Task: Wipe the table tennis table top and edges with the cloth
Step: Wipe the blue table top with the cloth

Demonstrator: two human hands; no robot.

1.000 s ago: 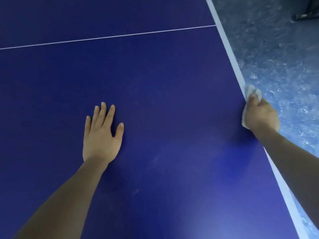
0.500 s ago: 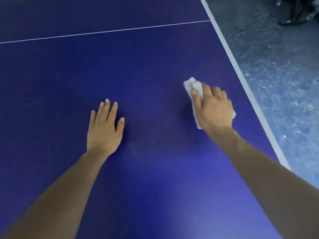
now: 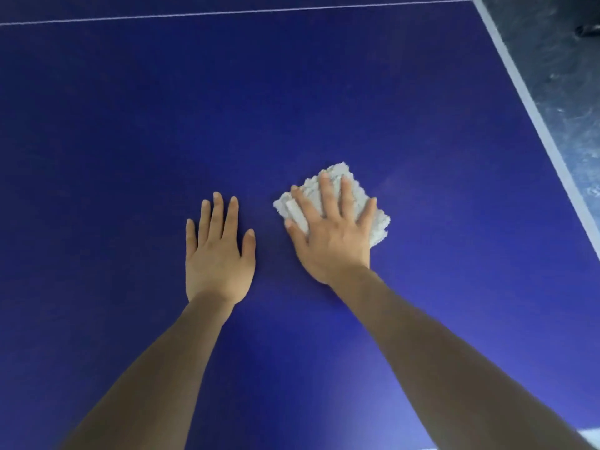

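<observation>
The dark blue table tennis table top fills most of the view. A fluffy white cloth lies folded on it, a little right of centre. My right hand presses flat on the cloth with fingers spread, covering its lower left part. My left hand rests flat on the bare table just left of the cloth, palm down, fingers slightly apart, holding nothing. The table's white edge stripe runs diagonally down the right side.
A thin white centre line crosses the table near the top of the view. Beyond the right edge lies a mottled grey-blue floor, with a dark object at the far upper right.
My right hand slid the cloth leftward from the table's right edge across the surface until it sits beside my left hand. My left hand stayed flat on the table.
</observation>
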